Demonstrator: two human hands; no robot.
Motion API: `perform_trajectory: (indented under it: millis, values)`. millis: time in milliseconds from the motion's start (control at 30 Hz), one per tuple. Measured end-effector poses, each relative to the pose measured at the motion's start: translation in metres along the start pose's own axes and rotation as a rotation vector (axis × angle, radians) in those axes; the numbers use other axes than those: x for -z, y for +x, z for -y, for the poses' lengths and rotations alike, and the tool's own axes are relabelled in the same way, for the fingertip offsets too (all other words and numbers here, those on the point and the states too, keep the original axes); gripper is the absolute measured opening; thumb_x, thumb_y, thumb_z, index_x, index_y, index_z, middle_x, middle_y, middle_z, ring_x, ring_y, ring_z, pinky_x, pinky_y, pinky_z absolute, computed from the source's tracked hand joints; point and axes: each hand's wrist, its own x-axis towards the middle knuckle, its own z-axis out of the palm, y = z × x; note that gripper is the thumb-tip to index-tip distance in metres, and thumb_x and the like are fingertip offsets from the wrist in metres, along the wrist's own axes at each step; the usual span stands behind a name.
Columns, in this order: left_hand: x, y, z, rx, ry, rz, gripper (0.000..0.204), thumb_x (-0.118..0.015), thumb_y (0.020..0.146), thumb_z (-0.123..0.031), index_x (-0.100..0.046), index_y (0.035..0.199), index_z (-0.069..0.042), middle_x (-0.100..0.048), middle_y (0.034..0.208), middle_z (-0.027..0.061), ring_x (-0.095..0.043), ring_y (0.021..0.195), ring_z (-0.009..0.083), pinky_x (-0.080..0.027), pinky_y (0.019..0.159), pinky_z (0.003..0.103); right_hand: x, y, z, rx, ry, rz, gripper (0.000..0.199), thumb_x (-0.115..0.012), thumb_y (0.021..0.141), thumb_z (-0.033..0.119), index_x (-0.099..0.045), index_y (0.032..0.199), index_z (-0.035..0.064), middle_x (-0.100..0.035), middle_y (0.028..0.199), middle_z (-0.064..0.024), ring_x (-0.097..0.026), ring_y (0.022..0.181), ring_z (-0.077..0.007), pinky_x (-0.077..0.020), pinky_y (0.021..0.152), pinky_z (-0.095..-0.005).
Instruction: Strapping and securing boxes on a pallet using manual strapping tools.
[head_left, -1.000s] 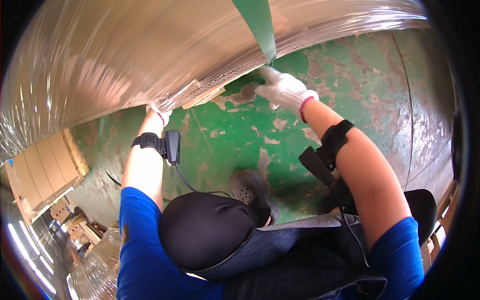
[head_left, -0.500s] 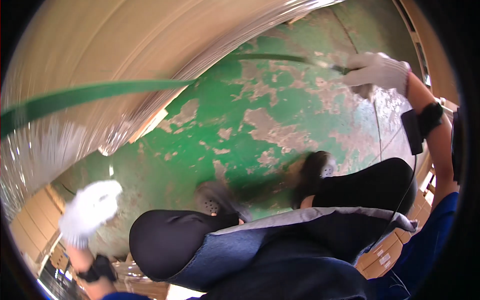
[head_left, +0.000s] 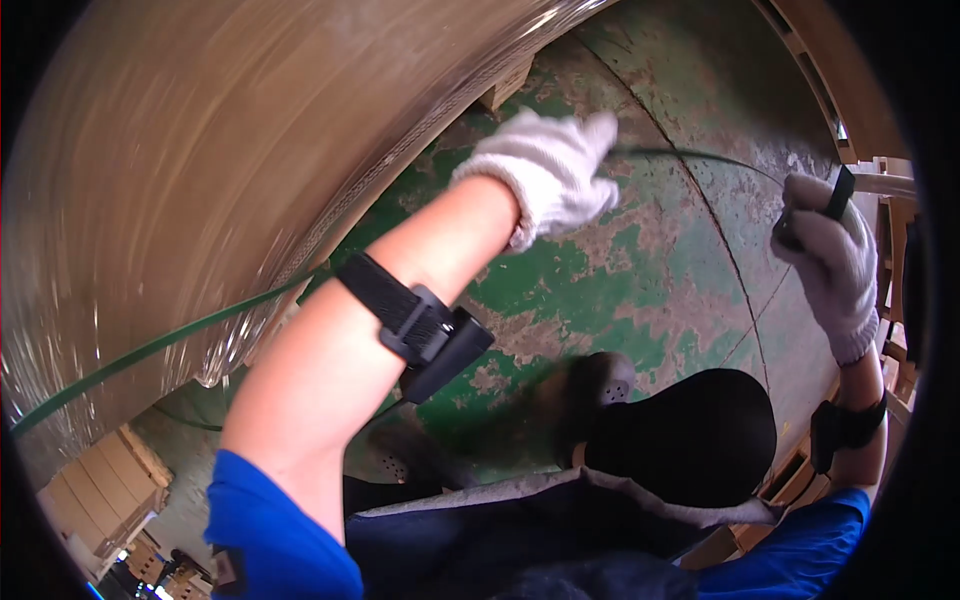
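A green strap [head_left: 150,347] runs along the film-wrapped load, passes behind my left forearm and shows again as a thin band toward the right. My right hand [head_left: 830,265], in a white knit glove, is closed around the strap, and a short dark green end sticks up above the fingers. My left hand [head_left: 545,172], gloved the same way, reaches across over the floor beside the load. Its thumb and fingers are apart, slightly blurred, right by the strap. Whether it touches the strap is hidden.
The tall load [head_left: 200,150] in stretch film fills the left, a wooden pallet block [head_left: 507,84] showing beneath. The worn green floor [head_left: 540,290] has a long crack. Flat cardboard bundles [head_left: 105,490] lie at lower left; another pallet edge [head_left: 815,75] stands at right.
My left hand has swung from the lower left up to the strap near the middle. My right hand has moved right and down, drawing the strap along. The view has shifted.
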Motion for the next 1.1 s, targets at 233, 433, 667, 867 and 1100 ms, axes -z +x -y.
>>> perform_trajectory:
  millis: [233, 433, 667, 867, 1100]
  values:
    - [-0.109, -0.02, 0.053, 0.318, -0.834, 0.248, 0.046, -0.056, 0.102, -0.024, -0.05, 0.144, -0.006, -0.068, 0.112, 0.0084, -0.066, 0.086, 0.0195, -0.058, 0.068, 0.035, -0.095, -0.051, -0.13, -0.661, 0.363, 0.067, 0.049, -0.069, 0.092, 0.001, -0.062, 0.14, 0.0128, -0.069, 0.129, -0.014, -0.068, 0.113, -0.0239, -0.0545, 0.098, -0.0346]
    - [-0.199, -0.161, 0.236, 0.971, -2.164, -0.789, 0.028, -0.042, 0.106, -0.039, -0.05, 0.091, -0.017, -0.041, 0.064, 0.0003, -0.037, 0.048, 0.0188, -0.031, 0.042, 0.032, -0.184, 0.036, -0.123, -0.499, 0.275, 0.542, 0.054, -0.067, 0.094, 0.019, -0.055, 0.147, 0.015, -0.072, 0.119, -0.0181, -0.07, 0.106, -0.0313, -0.0557, 0.092, -0.0416]
    - [-0.139, -0.041, 0.137, 0.9, -1.275, -0.621, 0.04, -0.05, 0.1, -0.007, -0.046, 0.139, -0.007, -0.048, 0.074, 0.0024, -0.047, 0.057, 0.0157, -0.045, 0.051, 0.033, -0.247, 0.125, -0.132, -0.378, 0.151, 0.524, 0.052, -0.063, 0.093, 0.024, -0.056, 0.144, 0.0148, -0.07, 0.121, -0.0232, -0.067, 0.111, -0.0379, -0.0534, 0.096, -0.0456]
    - [-0.108, -0.026, 0.122, 0.994, -0.864, -0.406, 0.034, -0.053, 0.097, -0.016, -0.058, 0.128, -0.002, -0.072, 0.087, 0.0132, -0.071, 0.074, 0.0228, -0.054, 0.071, 0.034, -0.272, 0.184, -0.122, -0.449, -0.078, 0.362, 0.055, -0.065, 0.094, 0.032, -0.054, 0.143, 0.0082, -0.06, 0.136, -0.0213, -0.061, 0.123, -0.037, -0.0519, 0.101, -0.0466]
    - [-0.146, -0.072, 0.18, 1.259, -1.148, -0.329, 0.042, -0.033, 0.108, -0.026, -0.058, 0.135, -0.007, -0.074, 0.104, 0.0112, -0.074, 0.093, 0.0253, -0.053, 0.085, 0.04, -0.311, 0.225, -0.123, -0.622, -0.083, 0.485, 0.047, -0.063, 0.092, 0.022, -0.061, 0.135, 0.0024, -0.059, 0.138, -0.0248, -0.062, 0.122, -0.0417, -0.0534, 0.104, -0.0462]
